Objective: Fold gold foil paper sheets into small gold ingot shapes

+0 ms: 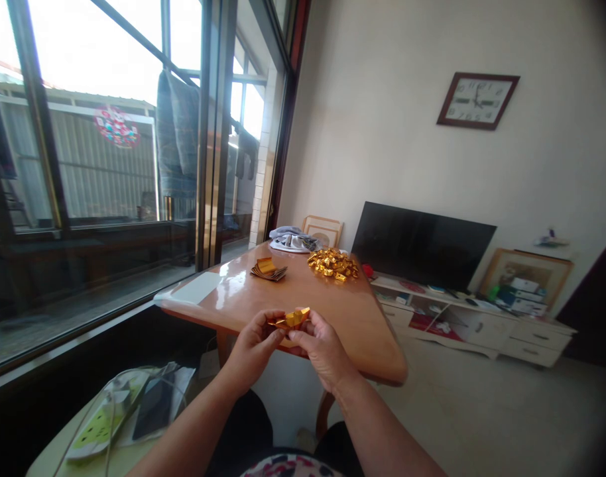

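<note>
Between my two hands is a folded gold foil paper ingot, boat-like in shape with raised pointed ends. My left hand pinches its left end with thumb and fingers. At its right end, my right hand grips it the same way. Both hands are just above the near edge of the wooden table. Farther back on the table lies a stack of gold foil paper sheets. To the right of the stack is a heap of folded gold paper pieces.
Folded cloth lies at the table's far end. A white sheet rests at the left corner. Low on the left, a surface holds a phone and a green case with cables. A television stands on a white cabinet.
</note>
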Action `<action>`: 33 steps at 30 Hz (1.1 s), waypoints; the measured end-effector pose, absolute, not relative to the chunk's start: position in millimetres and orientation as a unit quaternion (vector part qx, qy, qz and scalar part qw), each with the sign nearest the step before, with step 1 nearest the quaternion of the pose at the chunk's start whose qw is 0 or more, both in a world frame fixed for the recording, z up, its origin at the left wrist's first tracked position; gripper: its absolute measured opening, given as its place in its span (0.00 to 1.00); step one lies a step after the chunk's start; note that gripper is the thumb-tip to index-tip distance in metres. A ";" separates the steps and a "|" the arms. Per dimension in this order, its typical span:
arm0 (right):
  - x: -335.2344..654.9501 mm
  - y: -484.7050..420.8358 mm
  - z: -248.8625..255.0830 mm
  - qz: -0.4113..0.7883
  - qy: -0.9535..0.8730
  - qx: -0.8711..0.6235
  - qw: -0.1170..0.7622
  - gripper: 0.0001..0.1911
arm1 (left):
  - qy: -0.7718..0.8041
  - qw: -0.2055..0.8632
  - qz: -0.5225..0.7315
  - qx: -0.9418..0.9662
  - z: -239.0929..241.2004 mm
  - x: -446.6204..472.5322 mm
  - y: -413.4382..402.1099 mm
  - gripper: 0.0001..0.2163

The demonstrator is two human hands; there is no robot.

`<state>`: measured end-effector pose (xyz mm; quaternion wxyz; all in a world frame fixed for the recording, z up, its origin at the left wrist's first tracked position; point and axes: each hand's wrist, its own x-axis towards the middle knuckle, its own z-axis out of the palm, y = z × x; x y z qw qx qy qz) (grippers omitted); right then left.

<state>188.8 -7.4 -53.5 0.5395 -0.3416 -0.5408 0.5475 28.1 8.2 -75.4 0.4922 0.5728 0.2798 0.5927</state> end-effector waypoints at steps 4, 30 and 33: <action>188.2 -8.4 -51.9 0.551 -0.539 -0.345 0.535 0.21 | 0.285 0.476 0.598 0.579 -74.9 28.4 8.3 0.17; 191.8 -7.6 -52.6 0.590 -0.493 -0.338 0.543 0.23 | 0.316 0.319 0.585 0.676 -79.6 18.7 8.3 0.15; 189.7 -7.3 -51.5 0.600 -0.481 -0.332 0.547 0.24 | 0.333 0.307 0.584 0.673 -80.4 20.4 7.5 0.19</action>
